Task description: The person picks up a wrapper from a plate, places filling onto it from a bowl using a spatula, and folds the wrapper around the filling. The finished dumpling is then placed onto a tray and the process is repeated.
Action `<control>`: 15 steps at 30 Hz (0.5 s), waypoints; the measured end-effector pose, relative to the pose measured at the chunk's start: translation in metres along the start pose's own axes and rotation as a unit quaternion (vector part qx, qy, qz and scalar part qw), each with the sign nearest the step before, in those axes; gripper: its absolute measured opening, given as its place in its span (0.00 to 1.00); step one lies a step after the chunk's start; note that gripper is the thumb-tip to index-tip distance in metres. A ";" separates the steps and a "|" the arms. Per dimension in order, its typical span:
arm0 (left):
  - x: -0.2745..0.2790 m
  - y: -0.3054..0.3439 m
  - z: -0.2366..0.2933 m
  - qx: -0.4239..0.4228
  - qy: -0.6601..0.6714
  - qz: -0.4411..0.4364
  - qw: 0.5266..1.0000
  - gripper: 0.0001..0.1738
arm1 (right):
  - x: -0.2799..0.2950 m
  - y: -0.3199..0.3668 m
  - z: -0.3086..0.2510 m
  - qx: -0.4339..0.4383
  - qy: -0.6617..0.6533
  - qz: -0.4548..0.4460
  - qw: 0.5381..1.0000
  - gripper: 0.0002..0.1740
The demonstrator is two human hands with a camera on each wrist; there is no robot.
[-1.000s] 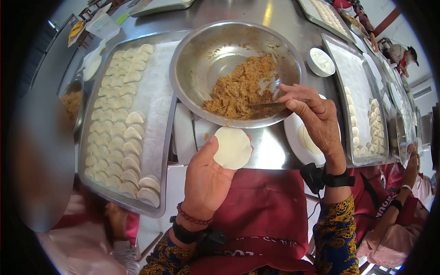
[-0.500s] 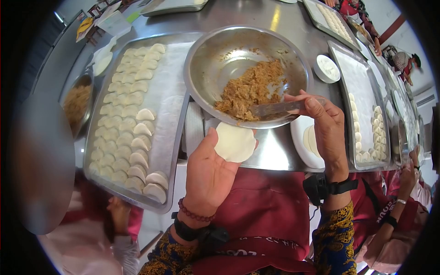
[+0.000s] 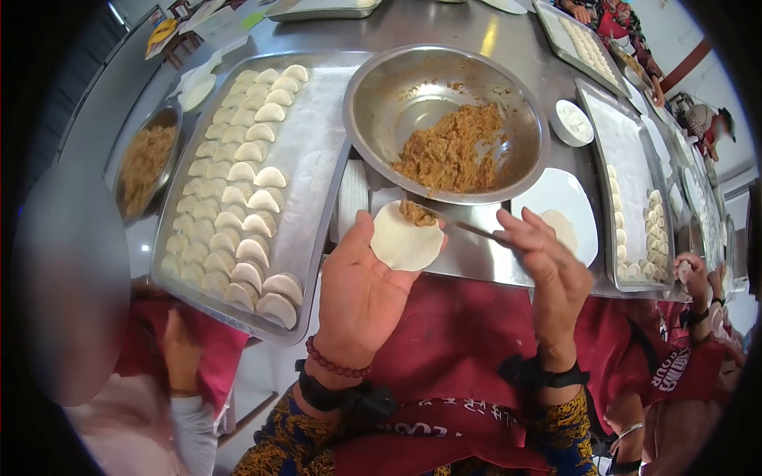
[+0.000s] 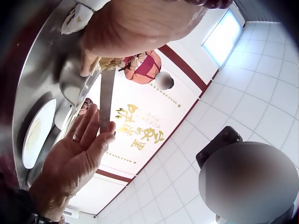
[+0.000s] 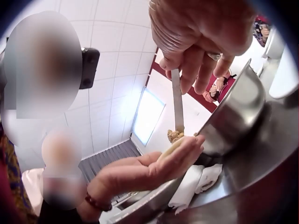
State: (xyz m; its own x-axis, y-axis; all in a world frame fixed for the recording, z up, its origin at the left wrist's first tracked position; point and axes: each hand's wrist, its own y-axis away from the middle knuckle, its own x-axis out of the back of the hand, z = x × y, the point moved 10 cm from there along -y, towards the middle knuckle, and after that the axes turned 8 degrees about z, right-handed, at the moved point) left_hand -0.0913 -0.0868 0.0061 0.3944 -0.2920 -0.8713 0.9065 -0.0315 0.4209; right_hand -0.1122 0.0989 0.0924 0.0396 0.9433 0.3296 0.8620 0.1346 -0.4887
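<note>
On the upturned palm and fingers of the left hand [image 3: 361, 297] lies a round dough wrapper [image 3: 403, 244]. The right hand [image 3: 548, 274] pinches a flat metal spatula [image 3: 468, 228] between thumb and fingers. A lump of brown filling [image 3: 416, 213] at the spatula's tip touches the wrapper's upper edge. Behind the hands stands a large steel bowl [image 3: 367, 151] with more filling [image 3: 452, 149] in it. In the right wrist view the spatula [image 5: 178, 100] points down to the filling [image 5: 175, 136] over the left hand [image 5: 135, 175].
A tray [image 3: 305, 238] with rows of dumplings stands at the left, another tray [image 3: 607, 151] at the right. A white plate [image 3: 583, 210] with a wrapper and a small white bowl [image 3: 573, 123] are right of the steel bowl. Other people's hands show at both sides.
The spatula has come out of the steel bowl with a lump of filling and moved down and left to the wrapper. The left hand still holds the wrapper in nearly the same place.
</note>
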 end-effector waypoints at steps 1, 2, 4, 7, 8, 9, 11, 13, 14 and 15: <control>0.001 0.001 0.000 -0.001 0.000 0.000 1.000 0.27 | -0.003 0.005 -0.008 0.019 -0.010 -0.010 1.000 0.18; 0.001 0.002 0.001 -0.001 -0.003 -0.006 1.000 0.27 | -0.003 0.009 -0.011 0.020 -0.010 -0.010 1.000 0.18; 0.000 0.005 0.001 -0.002 -0.007 -0.011 1.000 0.26 | -0.014 0.022 -0.036 0.130 0.048 -0.051 0.989 0.07; 0.004 0.009 0.002 -0.003 0.011 0.020 1.000 0.25 | -0.026 0.035 -0.058 0.188 0.145 -0.080 0.968 0.06; 0.004 0.011 0.001 -0.001 0.011 0.019 1.000 0.25 | -0.031 0.041 -0.064 0.225 0.186 -0.089 0.952 0.07; 0.004 0.012 0.001 0.001 0.010 0.017 1.000 0.25 | -0.033 0.044 -0.069 0.240 0.193 -0.088 0.947 0.07; 0.004 0.014 0.001 0.002 0.003 0.015 1.000 0.24 | -0.032 0.053 -0.067 0.220 0.184 -0.095 0.953 0.09; 0.005 0.013 0.000 0.003 -0.005 0.012 1.000 0.24 | -0.030 0.054 -0.065 0.200 0.175 -0.102 0.959 0.11; 0.007 0.012 0.000 0.004 0.003 0.019 1.000 0.24 | -0.025 0.052 -0.066 0.194 0.169 -0.109 0.960 0.10; 0.010 0.011 -0.001 0.005 0.010 0.025 1.000 0.24 | -0.022 0.052 -0.065 0.188 0.163 -0.117 0.961 0.09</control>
State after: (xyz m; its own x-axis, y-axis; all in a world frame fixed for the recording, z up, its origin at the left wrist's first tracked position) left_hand -0.0771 -0.0894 0.0022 0.4426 -0.2735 -0.8540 0.8839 -0.0272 0.4669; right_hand -0.0357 0.0654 0.1127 0.0767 0.7366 0.6719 0.6260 0.4890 -0.6075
